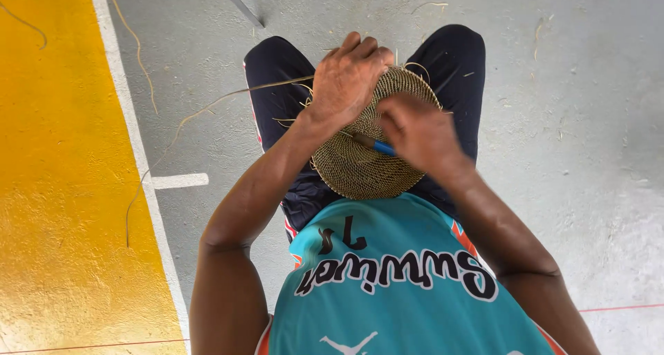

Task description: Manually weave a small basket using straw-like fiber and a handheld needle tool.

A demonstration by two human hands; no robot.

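1. Seen from above: seated, knees (pixel 453 58) in dark shorts spread apart, teal jersey (pixel 408 279) filling the bottom of the view.
2. Round woven disc (pixel 363 165), tan and tightly coiled, resting across the lap between the thighs, tilted toward the body; likely propped there so both hands can work its edge.
3. Left hand (pixel 346 78) clamped over the disc's upper left rim, fingers curled down and pressed onto the weave, apparently steadying the piece.
4. Long pale fibre strand (pixel 207 109) trailing from under the left hand, out to the left and down across the floor; seemingly kept taut by that grip, though the exact pinch is hidden beneath the palm.
5. Right hand (pixel 418 134) blurred, lying on the disc's right side, fingers closed around a thin tool (pixel 373 145) with a blue handle; tip pointing left toward the left wrist, low against the weave.
6. Whether the tool tip goes into the weave: cannot tell.
7. No container in view; disc looks flat or shallowly domed, nothing lying in it.
8. Grey concrete floor (pixel 588 120) around, scattered with short fibre scraps (pixel 538 33); yellow painted area (pixel 55 189) with white border line (pixel 131 134) on the left.
9. Thin metal legs (pixel 238 4) at the top edge, well apart from the hands.
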